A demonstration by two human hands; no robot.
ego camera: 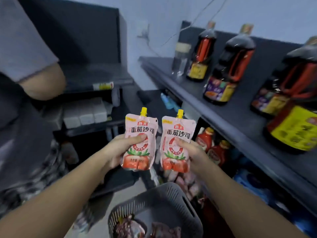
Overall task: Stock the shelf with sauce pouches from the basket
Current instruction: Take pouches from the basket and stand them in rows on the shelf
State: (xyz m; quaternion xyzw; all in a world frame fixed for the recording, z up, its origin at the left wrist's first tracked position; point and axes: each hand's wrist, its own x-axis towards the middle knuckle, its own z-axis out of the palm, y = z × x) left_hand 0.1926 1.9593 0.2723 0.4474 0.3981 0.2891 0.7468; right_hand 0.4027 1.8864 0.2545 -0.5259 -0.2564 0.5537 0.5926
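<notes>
I hold two pink tomato sauce pouches with yellow spouts upright and side by side in mid-air. My left hand [120,148] grips the left pouch [139,133] with the thumb across its front. The right pouch [176,134] sits in my right hand [192,153]. Below my hands is the grey slotted basket [178,201], with more pouches lying dimly in its bottom. The dark shelf [214,107] runs along the right, its top board at about the height of the pouches.
Large dark sauce bottles [229,69] stand in a row on the top board. Red ketchup bottles [212,148] fill the level below, with pink pouches [187,181] stacked lower down. Another person's arm and grey sleeve [29,54] are close at the left. A second dark rack [96,103] stands behind.
</notes>
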